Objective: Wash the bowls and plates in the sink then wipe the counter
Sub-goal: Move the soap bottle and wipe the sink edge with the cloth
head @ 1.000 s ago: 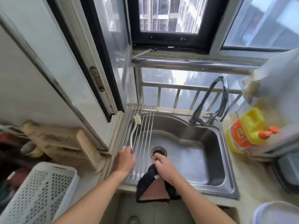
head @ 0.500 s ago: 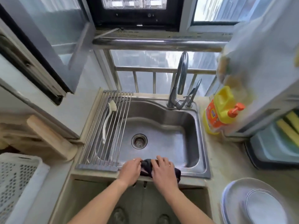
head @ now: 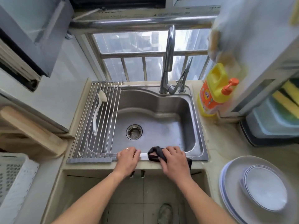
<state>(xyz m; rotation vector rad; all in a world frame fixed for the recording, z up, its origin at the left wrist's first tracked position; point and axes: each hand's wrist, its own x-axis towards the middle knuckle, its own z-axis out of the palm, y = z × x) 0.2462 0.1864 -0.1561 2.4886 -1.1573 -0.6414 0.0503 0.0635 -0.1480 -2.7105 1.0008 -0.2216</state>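
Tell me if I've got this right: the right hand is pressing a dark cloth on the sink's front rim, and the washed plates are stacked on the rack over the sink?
Not quite. The right hand does press the dark cloth on the sink front rim, but the head view shows the plates stacked on the counter to the right. The rack holds only a white brush.

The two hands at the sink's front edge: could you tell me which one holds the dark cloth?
The right hand grips the dark cloth; the left hand, wearing a ring, rests bare on the sink rim.
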